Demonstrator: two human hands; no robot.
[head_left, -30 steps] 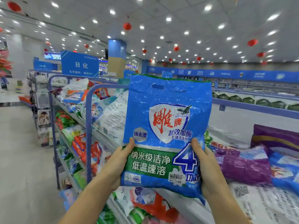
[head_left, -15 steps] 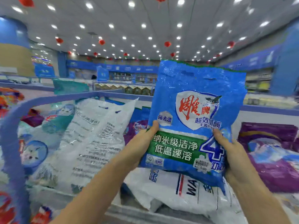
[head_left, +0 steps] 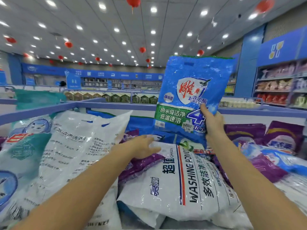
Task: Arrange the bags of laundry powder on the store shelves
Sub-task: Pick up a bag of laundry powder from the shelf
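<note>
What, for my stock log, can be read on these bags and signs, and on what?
"雕牌", "超效加酶", "强去渍", "纳米级洁净 低温速溶", "4": blue bag in the right hand.
"超值", "WASHING POW", "多效洁净": flat white bag.
Too blurred: price sticker, fine print on the leaning white bag, store signs.

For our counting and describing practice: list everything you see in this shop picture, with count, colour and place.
held bag: one, blue with green band, raised above the other bags, centre right.
washing powder bag: one, white, striped red and blue, lying front centre.
leaning bag: one, white with small print, left of centre.
teal bag: one, teal and white, far left.
purple bags: several, purple, right side.
shelf rail: one, blue, behind the bags.
lanterns: many, red, under the ceiling.
left hand: one, fingers straight, reaching over the middle bags.
right hand: one, gripping the held bag's lower right part.
</note>
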